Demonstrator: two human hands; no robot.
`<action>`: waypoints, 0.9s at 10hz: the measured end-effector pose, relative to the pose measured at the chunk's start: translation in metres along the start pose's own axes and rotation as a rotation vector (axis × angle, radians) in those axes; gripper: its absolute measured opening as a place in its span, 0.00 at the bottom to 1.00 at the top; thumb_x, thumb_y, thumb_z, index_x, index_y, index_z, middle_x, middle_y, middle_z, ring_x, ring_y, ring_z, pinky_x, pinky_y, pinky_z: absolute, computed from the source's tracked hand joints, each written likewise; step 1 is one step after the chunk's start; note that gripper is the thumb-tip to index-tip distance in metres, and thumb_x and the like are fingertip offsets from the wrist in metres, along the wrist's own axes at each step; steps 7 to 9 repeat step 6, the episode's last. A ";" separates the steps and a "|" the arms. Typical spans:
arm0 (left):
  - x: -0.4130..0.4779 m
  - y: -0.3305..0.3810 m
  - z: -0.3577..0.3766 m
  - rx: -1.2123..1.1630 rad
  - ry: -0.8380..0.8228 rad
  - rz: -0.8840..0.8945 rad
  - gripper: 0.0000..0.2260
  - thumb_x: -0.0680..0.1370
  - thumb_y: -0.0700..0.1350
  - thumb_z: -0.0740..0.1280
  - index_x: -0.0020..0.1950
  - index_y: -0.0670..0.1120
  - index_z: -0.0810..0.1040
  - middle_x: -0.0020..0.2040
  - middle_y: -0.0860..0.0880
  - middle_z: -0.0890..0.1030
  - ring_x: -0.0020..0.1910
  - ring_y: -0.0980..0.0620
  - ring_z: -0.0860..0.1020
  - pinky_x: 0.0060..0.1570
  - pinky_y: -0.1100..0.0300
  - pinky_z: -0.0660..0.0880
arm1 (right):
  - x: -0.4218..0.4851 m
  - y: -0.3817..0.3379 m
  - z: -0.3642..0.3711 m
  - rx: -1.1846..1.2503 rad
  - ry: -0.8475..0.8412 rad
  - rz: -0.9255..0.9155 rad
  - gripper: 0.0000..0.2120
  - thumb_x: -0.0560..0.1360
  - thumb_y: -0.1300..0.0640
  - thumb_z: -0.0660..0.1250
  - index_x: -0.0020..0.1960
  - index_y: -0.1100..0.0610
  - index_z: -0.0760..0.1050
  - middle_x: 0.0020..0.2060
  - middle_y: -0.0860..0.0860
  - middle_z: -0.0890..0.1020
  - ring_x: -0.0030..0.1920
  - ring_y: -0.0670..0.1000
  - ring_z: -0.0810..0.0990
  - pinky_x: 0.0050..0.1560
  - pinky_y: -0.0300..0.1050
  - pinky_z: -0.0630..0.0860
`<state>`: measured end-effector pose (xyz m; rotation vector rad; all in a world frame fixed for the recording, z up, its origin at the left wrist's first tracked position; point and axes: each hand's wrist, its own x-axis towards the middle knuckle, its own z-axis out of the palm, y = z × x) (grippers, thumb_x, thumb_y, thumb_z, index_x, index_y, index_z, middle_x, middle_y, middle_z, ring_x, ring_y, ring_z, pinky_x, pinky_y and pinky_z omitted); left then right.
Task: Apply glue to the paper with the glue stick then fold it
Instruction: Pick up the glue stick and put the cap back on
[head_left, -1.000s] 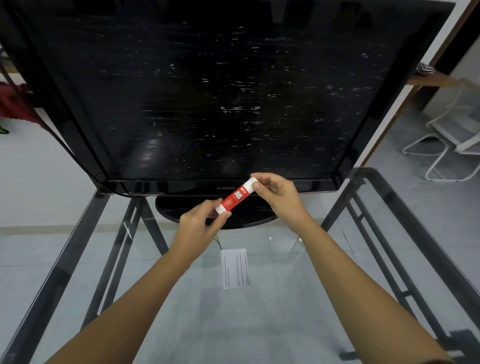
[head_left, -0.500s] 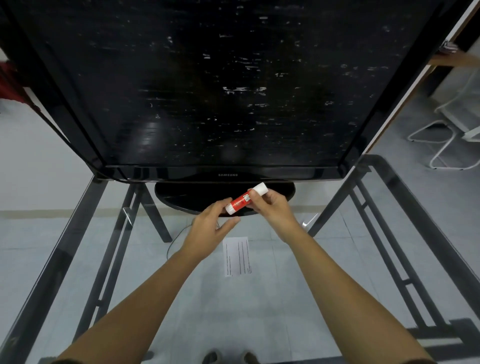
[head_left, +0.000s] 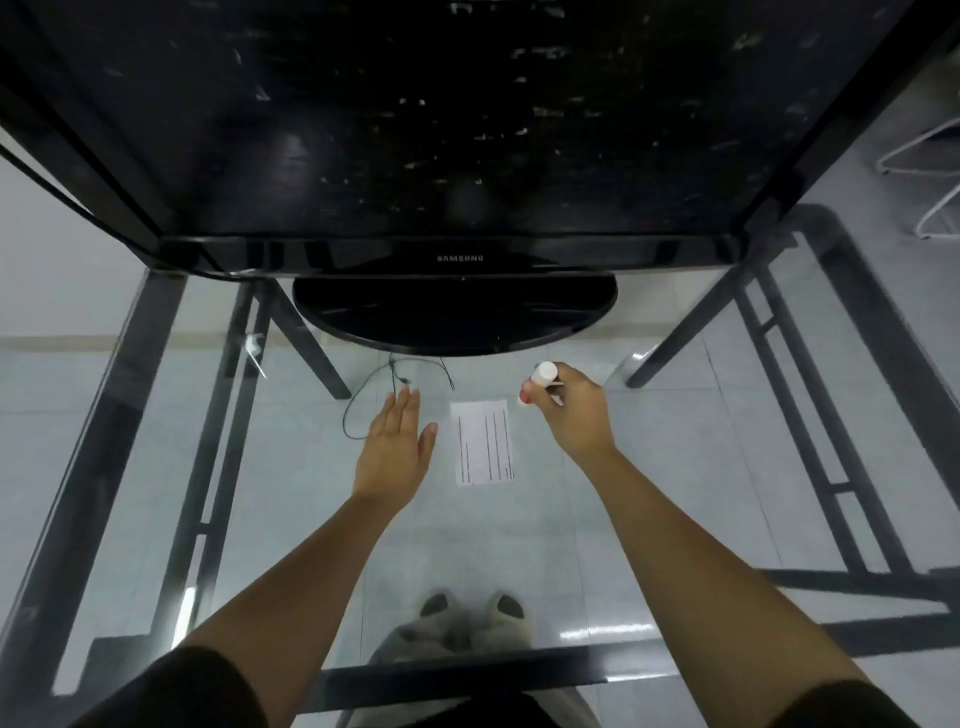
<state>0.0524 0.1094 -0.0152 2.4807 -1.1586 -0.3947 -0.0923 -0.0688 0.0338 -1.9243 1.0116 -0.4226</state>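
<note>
Dark short sleeves (head_left: 197, 686), pale footwear (head_left: 470, 610)

I've got my left hand (head_left: 397, 447) flat, fingers straight and together, thumb out, palm down; touching or hovering, can't tell. My right hand (head_left: 571, 410) is fisted round the glue stick (head_left: 544, 374). Left arm (head_left: 311, 561) and right arm (head_left: 675, 545) are stretched forward, bare.

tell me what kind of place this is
Likely a home or small office room: a Samsung television stands on a glass table with a dark metal frame, over a pale tiled floor.
</note>
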 end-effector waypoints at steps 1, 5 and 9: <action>-0.003 -0.011 0.014 0.122 -0.056 -0.023 0.25 0.81 0.53 0.48 0.75 0.44 0.50 0.77 0.45 0.50 0.75 0.47 0.47 0.72 0.50 0.48 | 0.000 0.010 0.002 -0.097 -0.031 -0.007 0.10 0.74 0.53 0.66 0.50 0.59 0.77 0.46 0.53 0.82 0.48 0.49 0.80 0.51 0.43 0.75; -0.008 -0.015 0.018 0.140 -0.095 -0.050 0.25 0.81 0.53 0.46 0.75 0.45 0.45 0.77 0.47 0.45 0.75 0.49 0.41 0.72 0.50 0.44 | 0.001 0.015 0.002 -0.181 -0.081 -0.020 0.18 0.72 0.49 0.70 0.56 0.58 0.74 0.52 0.51 0.78 0.54 0.51 0.76 0.54 0.43 0.72; -0.007 -0.012 0.013 0.095 -0.067 -0.032 0.25 0.81 0.53 0.47 0.75 0.45 0.45 0.77 0.47 0.45 0.75 0.49 0.41 0.72 0.51 0.44 | -0.001 0.012 -0.002 -0.175 -0.102 0.007 0.27 0.70 0.42 0.69 0.63 0.55 0.70 0.60 0.50 0.75 0.61 0.50 0.72 0.61 0.47 0.70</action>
